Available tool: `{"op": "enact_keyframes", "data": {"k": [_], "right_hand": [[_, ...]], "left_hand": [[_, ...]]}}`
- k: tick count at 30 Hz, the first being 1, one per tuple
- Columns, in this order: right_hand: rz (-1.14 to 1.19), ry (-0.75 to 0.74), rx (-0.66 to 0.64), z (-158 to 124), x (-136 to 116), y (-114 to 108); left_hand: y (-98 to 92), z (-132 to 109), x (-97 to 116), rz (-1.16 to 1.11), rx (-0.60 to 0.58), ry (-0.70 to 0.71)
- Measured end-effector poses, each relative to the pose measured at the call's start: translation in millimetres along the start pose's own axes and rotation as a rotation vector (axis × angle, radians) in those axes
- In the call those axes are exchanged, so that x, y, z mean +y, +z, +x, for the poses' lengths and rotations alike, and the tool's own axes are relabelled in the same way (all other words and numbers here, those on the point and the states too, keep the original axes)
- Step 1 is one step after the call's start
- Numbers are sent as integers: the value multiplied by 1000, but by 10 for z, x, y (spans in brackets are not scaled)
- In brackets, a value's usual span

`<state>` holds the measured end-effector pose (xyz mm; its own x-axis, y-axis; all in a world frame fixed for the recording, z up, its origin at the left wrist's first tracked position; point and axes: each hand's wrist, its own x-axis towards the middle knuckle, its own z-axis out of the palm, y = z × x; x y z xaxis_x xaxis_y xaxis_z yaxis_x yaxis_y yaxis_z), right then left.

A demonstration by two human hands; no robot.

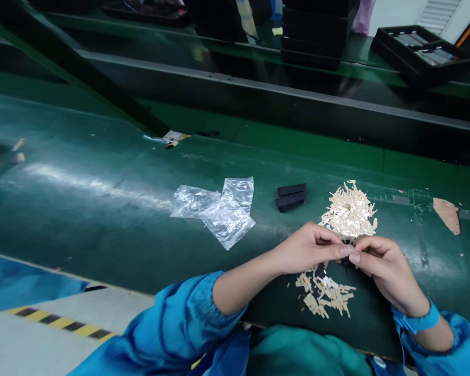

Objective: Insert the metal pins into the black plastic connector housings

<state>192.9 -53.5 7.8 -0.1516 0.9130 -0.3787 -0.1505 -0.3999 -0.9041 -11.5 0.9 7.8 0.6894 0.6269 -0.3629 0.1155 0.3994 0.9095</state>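
Pinching a small dark plastic piece (347, 258) between them, left hand (309, 248) and right hand (384, 266) hold it by fingertips; it looks light, stiff, best gripped at its ends, beige strips (350, 211) just beyond.

glossy green belt (102, 209), crinkled clear plastic bags (219, 209)

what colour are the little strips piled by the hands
Pale beige strips, seen in the head view, on the green belt.

plastic bags (219, 209) left of black parts (291, 197), strip pile (350, 211) right
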Motion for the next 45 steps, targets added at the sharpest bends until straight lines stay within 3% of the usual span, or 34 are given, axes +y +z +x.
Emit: {"op": "enact_keyframes", "data": {"k": [6, 8, 10, 13, 15, 17, 22, 30, 39, 45], "right_hand": [[109, 102, -62, -12, -33, 34], [95, 115, -43, -15, -32, 24], [54, 122, -8, -15, -20, 8], [-7, 138, 14, -16, 1, -11], [-30, 145, 7, -19, 9, -15], [-30, 138, 4, -21, 10, -16], [33, 127, 38, -2, 2, -16], [40, 110, 25, -7, -6, -23], [43, 97, 26, 2, -28, -5], [39, 92, 11, 7, -2, -16]], "left_hand": [[53, 35, -48, -71, -106, -123], [39, 9, -6, -19, -100, -106], [-40, -53, 69, 143, 38, 24], [-281, -194, 201, 622, 486, 277], [-470, -285, 264, 946, 713, 300], [-621, -342, 293, 1144, 806, 199], [-714, -342, 288, 1179, 724, -35], [-665, -318, 293, 1104, 712, -85], [-690, -321, 290, 1041, 796, -52], [-714, -352, 324, 982, 671, -115]]}}
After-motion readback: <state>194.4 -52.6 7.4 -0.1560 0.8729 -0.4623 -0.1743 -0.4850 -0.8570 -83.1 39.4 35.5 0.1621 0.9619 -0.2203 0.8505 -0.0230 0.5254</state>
